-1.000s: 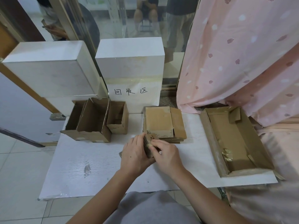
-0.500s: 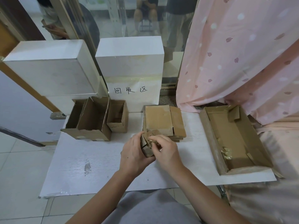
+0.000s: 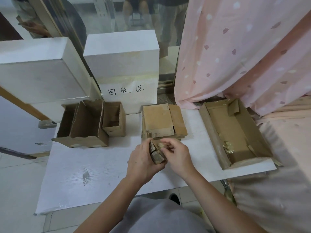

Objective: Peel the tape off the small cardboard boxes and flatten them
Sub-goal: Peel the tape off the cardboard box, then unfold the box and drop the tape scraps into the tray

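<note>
box: small brown collapsed cardboard box is standing on edge, mid-table, long axis near-far
left hand: is gripping box's left side
right hand: is pinching yellowish tape scrap at box's far-right top, nearer the tape

A white table stood on a pale tiled floor, with two white blocks at its far edge, one bearing handwritten characters. Behind them was a glass door, and a pink patterned curtain hung at the right
</note>
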A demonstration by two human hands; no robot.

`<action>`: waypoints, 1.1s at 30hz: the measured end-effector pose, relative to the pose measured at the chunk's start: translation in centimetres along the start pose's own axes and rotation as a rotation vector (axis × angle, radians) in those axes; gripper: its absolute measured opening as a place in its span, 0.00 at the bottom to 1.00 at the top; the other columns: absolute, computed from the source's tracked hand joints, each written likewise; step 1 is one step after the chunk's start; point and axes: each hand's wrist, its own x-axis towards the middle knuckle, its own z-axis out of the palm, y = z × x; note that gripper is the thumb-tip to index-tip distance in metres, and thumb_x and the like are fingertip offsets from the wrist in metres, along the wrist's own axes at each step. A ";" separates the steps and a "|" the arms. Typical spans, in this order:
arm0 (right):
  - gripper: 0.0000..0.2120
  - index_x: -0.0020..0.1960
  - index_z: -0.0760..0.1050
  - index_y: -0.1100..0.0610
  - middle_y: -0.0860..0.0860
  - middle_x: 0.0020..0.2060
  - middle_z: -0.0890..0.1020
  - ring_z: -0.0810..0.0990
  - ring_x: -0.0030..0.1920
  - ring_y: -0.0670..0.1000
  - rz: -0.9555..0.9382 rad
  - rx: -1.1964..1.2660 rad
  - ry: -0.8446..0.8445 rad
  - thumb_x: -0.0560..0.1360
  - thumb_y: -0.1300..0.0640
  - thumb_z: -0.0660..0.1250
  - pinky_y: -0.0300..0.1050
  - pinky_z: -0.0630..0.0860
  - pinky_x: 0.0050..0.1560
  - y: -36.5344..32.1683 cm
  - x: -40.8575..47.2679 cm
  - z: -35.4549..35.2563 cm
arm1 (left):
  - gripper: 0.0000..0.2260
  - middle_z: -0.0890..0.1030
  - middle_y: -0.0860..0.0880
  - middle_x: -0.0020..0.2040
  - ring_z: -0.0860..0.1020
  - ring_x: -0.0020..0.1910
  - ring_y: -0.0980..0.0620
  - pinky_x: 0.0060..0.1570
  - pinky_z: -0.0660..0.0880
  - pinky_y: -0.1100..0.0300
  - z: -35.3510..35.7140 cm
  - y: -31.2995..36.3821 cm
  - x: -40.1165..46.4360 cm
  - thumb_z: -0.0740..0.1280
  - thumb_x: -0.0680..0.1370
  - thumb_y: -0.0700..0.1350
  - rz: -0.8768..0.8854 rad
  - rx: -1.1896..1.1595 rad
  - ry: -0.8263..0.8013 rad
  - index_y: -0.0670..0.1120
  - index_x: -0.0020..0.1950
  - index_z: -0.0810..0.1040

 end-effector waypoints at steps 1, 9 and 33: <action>0.12 0.54 0.84 0.52 0.43 0.47 0.83 0.81 0.49 0.40 -0.003 -0.020 0.024 0.76 0.65 0.72 0.32 0.76 0.51 0.4 -0.1 -0.4 | 0.34 0.77 0.59 0.51 0.78 0.47 0.55 0.43 0.80 0.50 0.4 0.4 0.1 0.73 0.63 0.67 0.006 -0.009 -0.022 0.61 0.66 0.68; 0.08 0.45 0.83 0.52 0.44 0.43 0.83 0.80 0.44 0.39 0.086 -0.120 0.039 0.75 0.65 0.72 0.31 0.74 0.48 5.5 -0.4 -7.4 | 0.32 0.76 0.60 0.53 0.75 0.51 0.54 0.44 0.71 0.56 5.3 5.7 1.4 0.73 0.66 0.68 0.217 0.151 -0.193 0.57 0.64 0.68; 0.12 0.55 0.75 0.54 0.48 0.44 0.78 0.79 0.46 0.50 0.334 -0.307 0.120 0.75 0.64 0.73 0.39 0.73 0.46 23.1 5.1 -24.6 | 0.38 0.75 0.53 0.63 0.74 0.60 0.48 0.61 0.73 0.49 19.4 19.2 5.0 0.72 0.69 0.68 0.165 0.479 -0.464 0.53 0.71 0.64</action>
